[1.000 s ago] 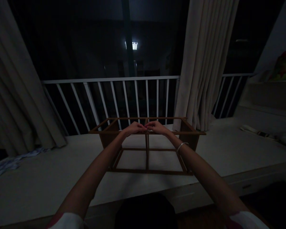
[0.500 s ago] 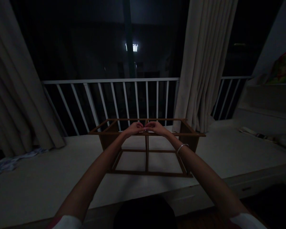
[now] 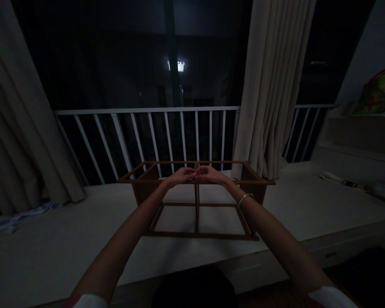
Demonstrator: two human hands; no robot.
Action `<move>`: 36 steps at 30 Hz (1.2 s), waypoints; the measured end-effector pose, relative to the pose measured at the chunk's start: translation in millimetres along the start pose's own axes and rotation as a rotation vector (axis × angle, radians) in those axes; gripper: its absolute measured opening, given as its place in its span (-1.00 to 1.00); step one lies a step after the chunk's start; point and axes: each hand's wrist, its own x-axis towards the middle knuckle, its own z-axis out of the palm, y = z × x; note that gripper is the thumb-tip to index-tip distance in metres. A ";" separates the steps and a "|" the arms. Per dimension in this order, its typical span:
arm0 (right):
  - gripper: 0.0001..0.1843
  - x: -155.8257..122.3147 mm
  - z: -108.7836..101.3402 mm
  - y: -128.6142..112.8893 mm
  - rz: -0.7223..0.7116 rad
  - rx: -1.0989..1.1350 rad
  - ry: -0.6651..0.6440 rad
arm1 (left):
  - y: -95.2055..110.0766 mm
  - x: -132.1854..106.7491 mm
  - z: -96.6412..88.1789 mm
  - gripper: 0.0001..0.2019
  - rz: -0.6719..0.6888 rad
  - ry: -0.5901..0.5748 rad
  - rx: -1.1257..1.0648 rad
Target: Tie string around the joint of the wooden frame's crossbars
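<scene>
A brown wooden frame (image 3: pixel 141 179) of thin rails stands on a pale ledge (image 3: pixel 67 231). It has a top rectangle, a bottom rectangle and an upright post in the middle. My left hand (image 3: pixel 179 176) and my right hand (image 3: pixel 210 173) meet at the top front rail, just above that post. The fingers of both hands are curled and pinched together where the fingertips touch. Whatever they pinch is too small and dark to make out. A silver bangle (image 3: pixel 244 196) sits on my right wrist.
A white railing (image 3: pixel 141 128) runs behind the frame, with dark night beyond. Beige curtains hang at left (image 3: pixel 22 128) and right (image 3: pixel 272 85). Crumpled cloth or paper (image 3: pixel 9 220) lies on the ledge's left, more items (image 3: pixel 356 184) at right, a colourful bag (image 3: pixel 380 90) on a shelf.
The hands stay together at the top rail with only small finger shifts. The view has tilted slightly, so the frame sits a little lower in the picture.
</scene>
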 end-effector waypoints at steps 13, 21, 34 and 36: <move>-0.67 -0.4 0.3 -2.6 0.010 -0.158 -0.009 | -6.5 -5.5 1.5 -0.63 -0.015 0.188 0.052; -0.67 -0.3 -1.2 -0.6 -0.028 -0.191 -0.011 | -7.8 -11.3 4.9 -0.66 0.055 0.249 0.169; -0.72 0.1 3.3 2.7 -0.090 -0.322 -0.020 | -3.1 -31.1 7.3 -0.69 0.017 0.358 0.114; -0.73 -0.4 4.4 3.7 -0.106 -0.336 -0.013 | -3.0 -33.6 8.9 -0.70 0.020 0.390 0.118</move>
